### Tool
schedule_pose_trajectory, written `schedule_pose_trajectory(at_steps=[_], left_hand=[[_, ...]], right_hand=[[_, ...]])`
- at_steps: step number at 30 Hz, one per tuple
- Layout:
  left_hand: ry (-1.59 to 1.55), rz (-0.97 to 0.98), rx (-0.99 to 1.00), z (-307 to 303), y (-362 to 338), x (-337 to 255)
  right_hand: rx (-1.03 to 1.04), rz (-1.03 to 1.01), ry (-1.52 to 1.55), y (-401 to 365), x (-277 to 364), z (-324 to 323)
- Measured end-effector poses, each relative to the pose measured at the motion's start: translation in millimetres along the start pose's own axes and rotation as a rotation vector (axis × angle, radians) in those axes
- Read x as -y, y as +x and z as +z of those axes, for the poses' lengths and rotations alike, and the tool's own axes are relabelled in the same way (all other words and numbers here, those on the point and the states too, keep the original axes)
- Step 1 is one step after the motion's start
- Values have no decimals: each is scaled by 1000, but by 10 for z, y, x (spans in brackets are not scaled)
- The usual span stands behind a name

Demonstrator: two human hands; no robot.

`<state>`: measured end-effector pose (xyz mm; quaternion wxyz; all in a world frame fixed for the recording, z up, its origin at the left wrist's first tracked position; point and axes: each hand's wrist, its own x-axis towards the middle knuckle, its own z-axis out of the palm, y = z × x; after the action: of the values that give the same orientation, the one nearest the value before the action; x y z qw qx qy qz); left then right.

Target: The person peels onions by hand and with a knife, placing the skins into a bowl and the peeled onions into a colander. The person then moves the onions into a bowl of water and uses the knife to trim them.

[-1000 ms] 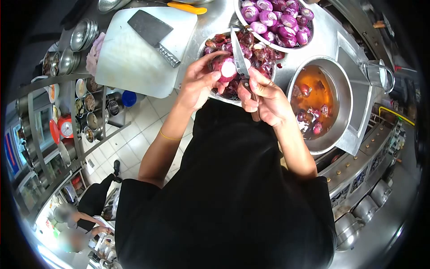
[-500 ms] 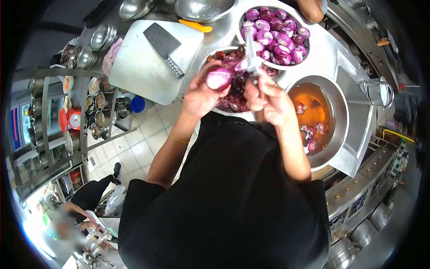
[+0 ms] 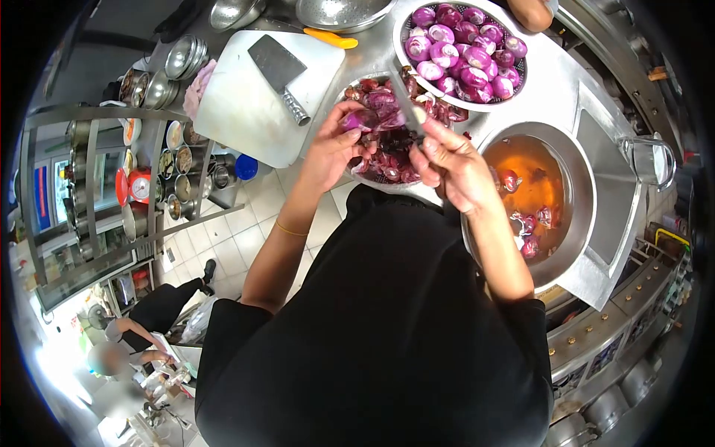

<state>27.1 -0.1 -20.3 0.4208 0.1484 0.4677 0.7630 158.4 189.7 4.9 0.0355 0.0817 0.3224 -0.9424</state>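
Observation:
My left hand is wrapped round a purple onion, above a colander of onion skins. In my right hand is a knife, its blade pointing up and away from me beside the onion. Loose peel hangs between the onion and the blade. Behind the skins, a perforated bowl holds several peeled purple onions. To the right of my right hand stands a large metal pot of orange-brown liquid with several unpeeled onions in it.
A cleaver lies on a white cutting board at the left, near a yellow-orange object. Metal bowls stand behind. Someone's elbow shows at the top right; another person is at the lower left.
The onion has turned in my left hand, its pale end no longer facing me. The knife blade has tilted to the left, and the whole view has shifted slightly.

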Motion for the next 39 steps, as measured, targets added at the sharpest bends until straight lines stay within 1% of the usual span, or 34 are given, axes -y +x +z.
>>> schedule_pose_trajectory(at_steps=[1,3,6,8,9,11,12,14,15,16,17,18,19,20,22,23,24,26,27,31,32,33,37,39], left_hand=[[-1,14,-58,44,-14,-20],[5,9,-48,37,-30,-74],[47,5,-58,1,-57,-102],[-108,53,-72,-42,-70,-80],[-106,56,-74,-68,-75,-65],[-208,72,-88,-116,-103,-46],[-208,75,-92,-131,-121,-55],[-218,89,-117,-156,-146,-74],[-217,89,-117,-155,-144,-77],[-150,109,-158,-141,-140,-74],[-85,127,-197,-124,-127,-69],[-86,125,-194,-99,-107,-57],[4,155,-219,-63,-86,-41],[94,185,-243,-20,-65,-25],[123,216,-231,99,-23,-9],[156,248,-221,156,-8,2],[155,240,-218,210,5,17],[102,274,-212,295,36,40],[83,285,-179,311,53,48],[73,327,-117,338,79,87],[107,369,-125,364,90,84],[141,411,-135,385,96,77],[157,395,-136,442,114,31],[105,393,-106,430,133,43]], right_hand=[[-30,4,33,-16,27,-53],[-95,0,56,-28,68,-96],[-77,0,58,42,51,-139],[-93,5,34,108,5,-143],[-151,-2,-43,150,-46,-184],[-262,-36,-159,209,-93,-202],[-259,-33,-159,221,-95,-204],[-338,-60,-268,232,-93,-228],[-349,-34,-370,230,-105,-240],[-350,-34,-370,212,-125,-226],[-340,-37,-523,185,-154,-181],[-331,-40,-677,155,-180,-125],[-318,-67,-750,119,-194,-52],[-288,-123,-729,81,-239,17],[-213,-135,-835,4,-201,184],[-208,-129,-810,-20,-209,244],[-211,-123,-795,-16,-226,254],[-217,-151,-856,12,-262,216],[-223,-152,-853,8,-266,215],[-250,-130,-680,-10,-244,219],[-246,-106,-616,-11,-223,218],[-249,-108,-614,-20,-212,221],[-240,-102,-611,-66,-196,230],[-252,-96,-629,-81,-183,234]])
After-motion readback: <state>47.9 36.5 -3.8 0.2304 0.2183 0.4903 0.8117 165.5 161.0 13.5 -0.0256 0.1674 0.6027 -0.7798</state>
